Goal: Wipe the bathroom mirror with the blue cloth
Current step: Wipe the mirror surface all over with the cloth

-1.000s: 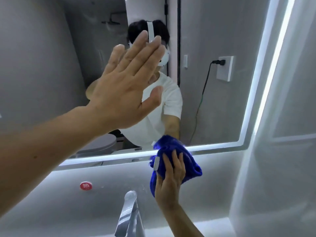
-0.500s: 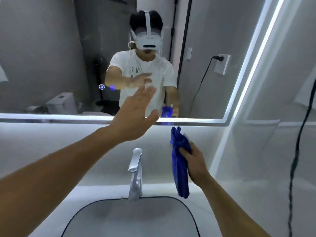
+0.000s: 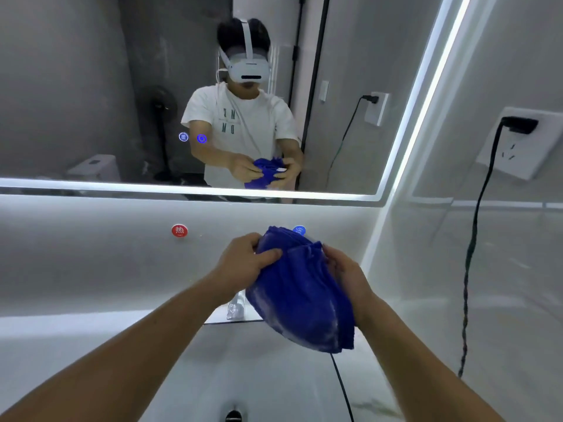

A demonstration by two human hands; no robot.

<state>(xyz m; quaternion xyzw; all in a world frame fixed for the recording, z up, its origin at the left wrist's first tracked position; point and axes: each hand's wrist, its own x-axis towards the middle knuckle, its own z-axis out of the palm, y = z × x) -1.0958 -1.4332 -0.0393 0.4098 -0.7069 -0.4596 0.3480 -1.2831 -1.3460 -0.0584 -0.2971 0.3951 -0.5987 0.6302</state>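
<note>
Your left grip (image 3: pixel 243 263), a bare hand that was raised flat toward the glass half a second ago, has come down to join the right grip (image 3: pixel 347 277) on the blue cloth (image 3: pixel 300 295), which then hung from the right alone. The cloth is now a thick bunched bundle between the two. It is held in the air above the sink basin (image 3: pixel 262 379) and below the mirror (image 3: pixel 91 86), not touching the glass. The left grip's fingers curl over the cloth's upper left edge with the thumb pressed on top. The right grip closes round its right side, fingers tucked behind the fabric.

Just left of the cloth, part of the chrome faucet (image 3: pixel 236 307) shows. On the pale wall under the mirror, a red round sticker (image 3: pixel 179 230) sits to the left and a blue round sticker (image 3: pixel 299 229) peeks out above the cloth. The white surface (image 3: pixel 61 336) runs left of the basin, whose dark drain (image 3: pixel 233 416) lies at the bottom edge.

The mirror has a bright lit strip (image 3: pixel 152 187) along its lower and right edges and two small glowing icons (image 3: pixel 201 138). It reflects you in a white T-shirt and white headset, with grey walls and a toilet (image 3: pixel 94 167) behind. On the right wall a white socket (image 3: pixel 515 144) carries a black plug (image 3: pixel 519 124), its cable (image 3: pixel 469 269) hanging down.
</note>
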